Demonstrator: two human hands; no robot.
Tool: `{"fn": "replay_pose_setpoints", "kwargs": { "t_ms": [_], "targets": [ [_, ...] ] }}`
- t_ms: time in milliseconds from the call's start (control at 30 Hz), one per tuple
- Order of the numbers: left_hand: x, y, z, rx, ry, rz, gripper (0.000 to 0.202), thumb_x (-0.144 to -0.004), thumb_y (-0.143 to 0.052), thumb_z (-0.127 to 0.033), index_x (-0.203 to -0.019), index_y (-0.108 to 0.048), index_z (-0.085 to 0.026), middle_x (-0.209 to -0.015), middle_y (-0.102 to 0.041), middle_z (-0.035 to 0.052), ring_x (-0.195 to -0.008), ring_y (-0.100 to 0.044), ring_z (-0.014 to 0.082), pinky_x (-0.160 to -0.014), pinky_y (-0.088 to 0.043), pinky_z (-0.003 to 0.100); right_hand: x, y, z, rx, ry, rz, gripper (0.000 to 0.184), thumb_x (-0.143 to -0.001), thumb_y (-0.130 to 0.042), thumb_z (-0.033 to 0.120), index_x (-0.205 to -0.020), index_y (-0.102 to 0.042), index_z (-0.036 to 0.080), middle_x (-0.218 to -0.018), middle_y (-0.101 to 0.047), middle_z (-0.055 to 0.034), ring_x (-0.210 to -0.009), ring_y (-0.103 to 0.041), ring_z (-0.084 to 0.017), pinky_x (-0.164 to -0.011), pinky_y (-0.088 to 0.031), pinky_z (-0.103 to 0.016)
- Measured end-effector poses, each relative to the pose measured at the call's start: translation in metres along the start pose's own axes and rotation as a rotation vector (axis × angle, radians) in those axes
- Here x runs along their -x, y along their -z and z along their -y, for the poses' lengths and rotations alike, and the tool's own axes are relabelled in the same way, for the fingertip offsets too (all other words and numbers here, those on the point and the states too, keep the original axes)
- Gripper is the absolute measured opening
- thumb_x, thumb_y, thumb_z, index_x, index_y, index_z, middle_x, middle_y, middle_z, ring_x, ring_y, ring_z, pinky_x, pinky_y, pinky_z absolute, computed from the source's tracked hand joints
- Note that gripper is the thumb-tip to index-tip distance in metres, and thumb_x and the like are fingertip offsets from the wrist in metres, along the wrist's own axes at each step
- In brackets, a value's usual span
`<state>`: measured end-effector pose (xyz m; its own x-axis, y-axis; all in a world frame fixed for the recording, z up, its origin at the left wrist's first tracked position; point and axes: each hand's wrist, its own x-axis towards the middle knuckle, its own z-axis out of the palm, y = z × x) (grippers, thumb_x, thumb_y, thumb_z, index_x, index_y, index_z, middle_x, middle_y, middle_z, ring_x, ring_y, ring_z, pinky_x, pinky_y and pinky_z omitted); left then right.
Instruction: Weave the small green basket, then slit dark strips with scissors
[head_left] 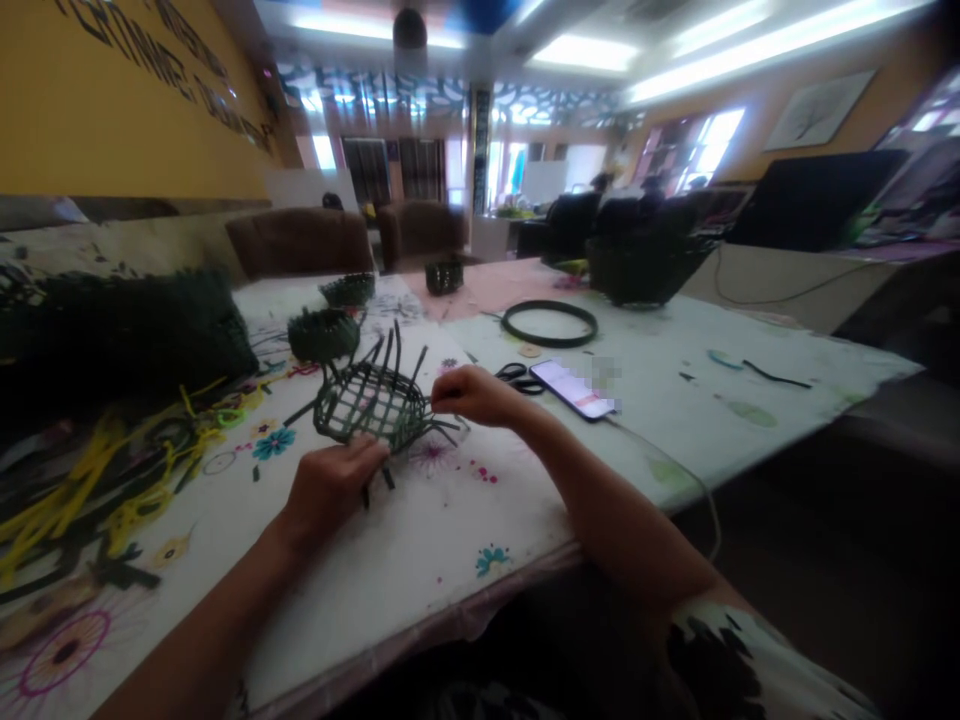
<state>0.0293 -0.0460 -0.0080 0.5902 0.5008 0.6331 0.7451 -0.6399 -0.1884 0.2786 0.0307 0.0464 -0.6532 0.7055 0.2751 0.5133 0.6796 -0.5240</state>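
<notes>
A half-woven basket of dark green strips (371, 400) lies tilted on the flowered tablecloth (420, 540), loose strip ends sticking up and out. My left hand (334, 480) is closed on its near lower edge. My right hand (472, 395) pinches strips at the basket's right side.
Two small dark green woven baskets (324, 333) stand behind it, another (444, 276) farther back. Yellow and green strips (112, 480) lie heaped at left. Scissors (517, 376), a phone (576, 388) with a cable, a dark ring (549, 323) and a big dark basket (641, 268) are at right.
</notes>
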Motion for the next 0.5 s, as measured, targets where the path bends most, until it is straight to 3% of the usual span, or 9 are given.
{"fn": "replay_pose_setpoints", "kwargs": {
  "t_ms": [133,233,333,500],
  "targets": [
    [0.000,-0.002,0.008,0.312,0.445,-0.040,0.011,-0.087,-0.056,-0.022,-0.083,-0.065,-0.019,-0.078,-0.067,-0.0004,-0.074,-0.063,0.0140,-0.066,-0.043,0.023,0.002,-0.014,0.015,0.172,-0.024,-0.116,0.014,-0.088,-0.054,0.016,-0.082,-0.067,0.013,-0.082,-0.065,-0.0035,-0.074,-0.053,-0.012,-0.064,-0.031,-0.023],
    [0.000,0.000,0.013,0.367,0.635,-0.083,0.014,-0.086,-0.057,-0.027,-0.078,-0.065,-0.019,-0.075,-0.066,-0.0008,-0.070,-0.060,0.0141,-0.066,-0.041,0.024,0.004,-0.031,0.028,0.303,-0.031,-0.141,0.018,-0.091,-0.047,0.018,-0.086,-0.064,0.016,-0.090,-0.066,-0.0056,-0.077,-0.054,-0.015,-0.062,-0.028,-0.025],
    [0.001,0.000,0.015,0.433,0.744,-0.101,0.015,-0.083,-0.059,-0.031,-0.077,-0.065,-0.018,-0.072,-0.065,-0.0007,-0.070,-0.059,0.0147,-0.066,-0.041,0.024,0.004,-0.046,0.029,0.409,-0.061,-0.101,0.016,-0.089,-0.048,0.016,-0.086,-0.063,0.017,-0.085,-0.068,-0.0056,-0.069,-0.056,-0.015,-0.057,-0.024,-0.026],
    [0.003,-0.005,0.019,0.579,0.767,-0.049,0.023,-0.084,-0.056,-0.037,-0.077,-0.065,-0.017,-0.073,-0.065,0.0013,-0.070,-0.059,0.0156,-0.066,-0.041,0.024,-0.001,-0.059,0.021,0.521,-0.119,0.000,0.015,-0.080,-0.056,0.011,-0.088,-0.064,0.020,-0.077,-0.070,-0.0055,-0.069,-0.062,-0.019,-0.057,-0.029,-0.025]
  ]
}}
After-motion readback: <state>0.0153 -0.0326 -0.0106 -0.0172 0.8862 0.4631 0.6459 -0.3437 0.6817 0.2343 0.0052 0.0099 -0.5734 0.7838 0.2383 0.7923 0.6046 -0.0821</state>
